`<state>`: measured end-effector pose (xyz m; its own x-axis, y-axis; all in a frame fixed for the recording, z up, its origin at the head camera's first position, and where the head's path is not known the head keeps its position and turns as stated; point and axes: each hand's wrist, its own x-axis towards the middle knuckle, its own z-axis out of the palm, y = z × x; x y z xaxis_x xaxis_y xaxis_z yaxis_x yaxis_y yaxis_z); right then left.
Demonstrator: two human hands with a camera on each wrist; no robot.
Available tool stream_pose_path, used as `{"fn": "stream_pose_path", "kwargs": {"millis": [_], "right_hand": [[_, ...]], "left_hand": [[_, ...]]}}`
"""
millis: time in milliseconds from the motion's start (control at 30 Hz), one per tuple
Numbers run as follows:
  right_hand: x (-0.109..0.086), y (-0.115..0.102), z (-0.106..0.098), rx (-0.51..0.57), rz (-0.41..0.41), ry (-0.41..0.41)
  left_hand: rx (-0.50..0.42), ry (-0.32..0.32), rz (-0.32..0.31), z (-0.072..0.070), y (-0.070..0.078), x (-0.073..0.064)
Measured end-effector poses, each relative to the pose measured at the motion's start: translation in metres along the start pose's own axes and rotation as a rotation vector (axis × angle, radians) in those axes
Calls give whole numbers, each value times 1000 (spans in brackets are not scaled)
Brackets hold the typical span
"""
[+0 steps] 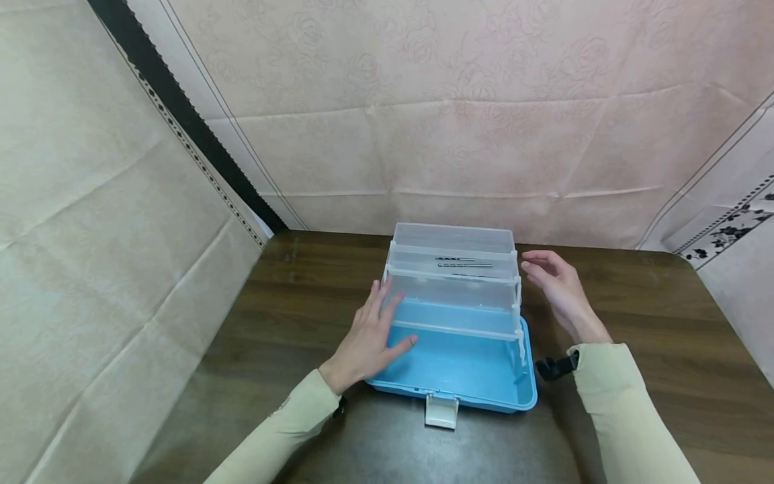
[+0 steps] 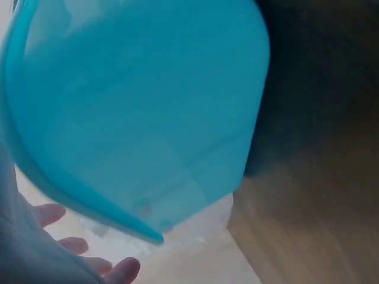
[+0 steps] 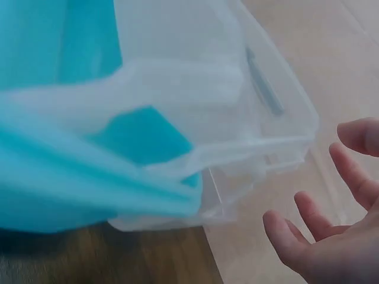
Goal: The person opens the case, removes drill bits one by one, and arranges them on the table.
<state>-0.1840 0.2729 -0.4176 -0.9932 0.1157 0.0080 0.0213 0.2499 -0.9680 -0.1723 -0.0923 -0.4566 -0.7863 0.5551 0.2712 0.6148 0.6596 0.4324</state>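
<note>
A blue plastic toolbox [image 1: 459, 363] stands with its lid raised on the table, its clear tiered trays [image 1: 450, 289] fanned out toward the back. Two dark drill bits [image 1: 464, 265] lie in one of the upper trays. My left hand [image 1: 370, 336] is at the box's left side, fingers spread and extended, overlapping the trays' left edge in the head view. Off the trays' right side, my right hand [image 1: 559, 289] hovers with fingers loosely bent and nothing in them. In the right wrist view a gap shows between its fingertips [image 3: 275, 228] and the clear trays.
A white latch [image 1: 441, 411] hangs from the box's front. The brown wooden table [image 1: 629, 323] extends to both sides. Patterned pinkish cloth [image 1: 471, 134] hangs right behind it, and pale cloth [image 1: 109, 222] stands along the left. A dark wrist strap [image 1: 556, 367] is on the right arm.
</note>
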Motion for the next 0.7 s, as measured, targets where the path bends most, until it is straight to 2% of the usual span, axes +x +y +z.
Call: {"fn": "stream_pose_path", "kwargs": {"millis": [267, 433, 700], "right_hand": [[7, -2, 11, -40, -10, -37], [12, -3, 16, -44, -7, -56], [21, -5, 23, -86, 13, -101]], "left_hand": [[94, -31, 73, 9, 11, -7], [126, -55, 88, 14, 14, -8], [172, -52, 117, 21, 12, -9]]}}
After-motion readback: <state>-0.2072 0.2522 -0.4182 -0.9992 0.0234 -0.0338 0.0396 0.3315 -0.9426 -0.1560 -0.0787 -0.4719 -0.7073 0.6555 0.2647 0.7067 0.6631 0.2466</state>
